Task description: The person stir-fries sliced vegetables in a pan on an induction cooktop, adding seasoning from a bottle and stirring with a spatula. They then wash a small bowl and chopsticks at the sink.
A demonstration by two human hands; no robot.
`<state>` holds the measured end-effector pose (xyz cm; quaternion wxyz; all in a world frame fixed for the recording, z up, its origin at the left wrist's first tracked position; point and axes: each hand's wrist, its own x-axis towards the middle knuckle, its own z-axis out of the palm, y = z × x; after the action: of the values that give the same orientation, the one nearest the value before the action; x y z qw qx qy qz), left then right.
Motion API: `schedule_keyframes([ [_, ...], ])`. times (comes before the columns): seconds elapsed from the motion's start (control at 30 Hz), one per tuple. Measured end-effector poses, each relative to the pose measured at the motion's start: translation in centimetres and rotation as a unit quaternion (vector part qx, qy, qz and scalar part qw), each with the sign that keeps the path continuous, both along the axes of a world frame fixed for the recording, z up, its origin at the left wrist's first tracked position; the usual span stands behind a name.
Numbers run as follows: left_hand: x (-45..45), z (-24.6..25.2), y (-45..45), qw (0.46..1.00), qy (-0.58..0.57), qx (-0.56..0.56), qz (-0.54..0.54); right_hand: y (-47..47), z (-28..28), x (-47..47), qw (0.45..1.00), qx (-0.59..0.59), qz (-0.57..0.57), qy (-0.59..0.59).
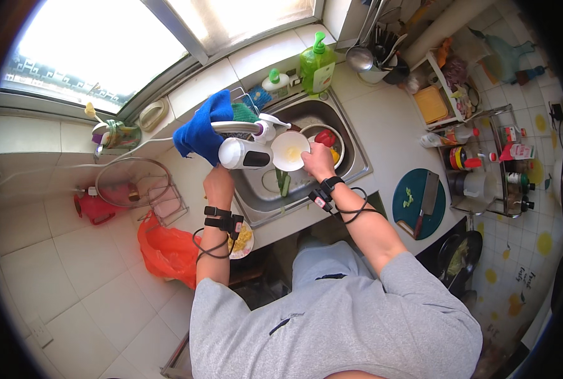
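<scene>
My right hand [318, 161] grips the rim of a small white bowl [291, 150] with yellowish residue inside, held over the stainless steel sink [257, 203]. My left hand [219, 185] is beside the white electric faucet [246, 154], just below the hanging blue cloth [210, 128]; its fingertips are hidden, so its hold cannot be told. Behind the right hand, a larger bowl [342, 152] in the sink holds a red pepper [325, 138] and something yellow. Green vegetable pieces [285, 185] lie on the sink's bottom.
To the right, a cleaver [429, 194] lies on a round green cutting board [407, 215] with chopped pieces. A plate of yellow food [244, 241] and a red plastic bag [167, 251] are near my left forearm. Soap bottles [317, 71] stand behind the sink.
</scene>
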<state>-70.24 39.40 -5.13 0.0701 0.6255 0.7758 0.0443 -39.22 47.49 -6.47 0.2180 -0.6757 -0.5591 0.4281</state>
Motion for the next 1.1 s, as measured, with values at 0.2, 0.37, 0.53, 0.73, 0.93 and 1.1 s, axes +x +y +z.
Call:
schedule_keyframes([
  [0.2, 0.1, 0.3, 0.0, 0.999, -0.022, -0.024, 0.009, 0.5, -0.5, -0.9, 1.000, 0.008, -0.004, 0.006],
  [0.37, 0.2, 0.8, 0.0, 0.999, -0.034, -0.033, 0.007, 0.3, 0.0, -1.2, 1.000, 0.024, 0.008, -0.014],
  [0.53, 0.3, 1.2, 0.1, 0.999, -0.041, -0.027, 0.004, 0.2, 0.2, -1.6, 0.999, 0.034, -0.001, -0.001],
  [0.73, 0.2, 0.9, 0.1, 0.999, -0.036, -0.029, 0.008, 0.5, 1.1, -1.7, 1.000, 0.010, -0.013, 0.020],
  [0.93, -0.1, 0.7, 0.6, 0.999, -0.032, -0.033, 0.002, 0.8, 2.2, -1.2, 0.997, -0.022, -0.024, 0.068],
  [1.1, 0.4, 0.9, 0.4, 0.999, -0.034, -0.030, -0.013, 0.3, 2.0, 0.4, 0.990, -0.049, -0.047, 0.126],
])
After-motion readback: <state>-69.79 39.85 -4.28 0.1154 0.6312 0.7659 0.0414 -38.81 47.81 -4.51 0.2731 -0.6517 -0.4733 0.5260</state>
